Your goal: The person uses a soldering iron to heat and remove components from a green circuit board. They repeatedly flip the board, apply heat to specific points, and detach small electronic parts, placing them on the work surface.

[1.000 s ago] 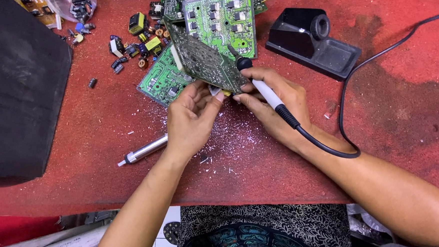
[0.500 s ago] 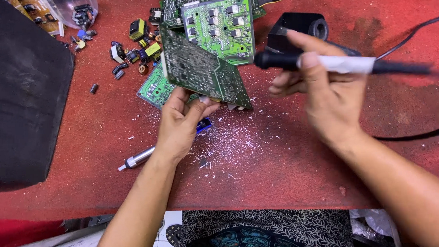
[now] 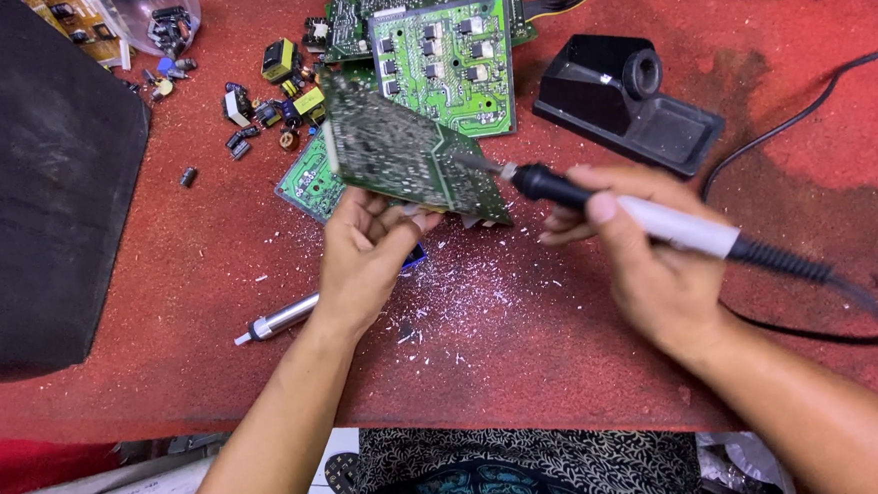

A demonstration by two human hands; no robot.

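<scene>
Four circuit boards: one held up, three flat on the desk. One soldering iron, one black stand, one solder pump, one plastic tub, and loose components too many to count.

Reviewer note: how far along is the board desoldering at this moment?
Done, apparently: loose components lie piled on the red mat, and solder flecks are scattered below the hands. In hand: the left hand tilts a circuit board while the right hand brings the soldering iron tip to it. Left: more boards behind appear populated.
</scene>
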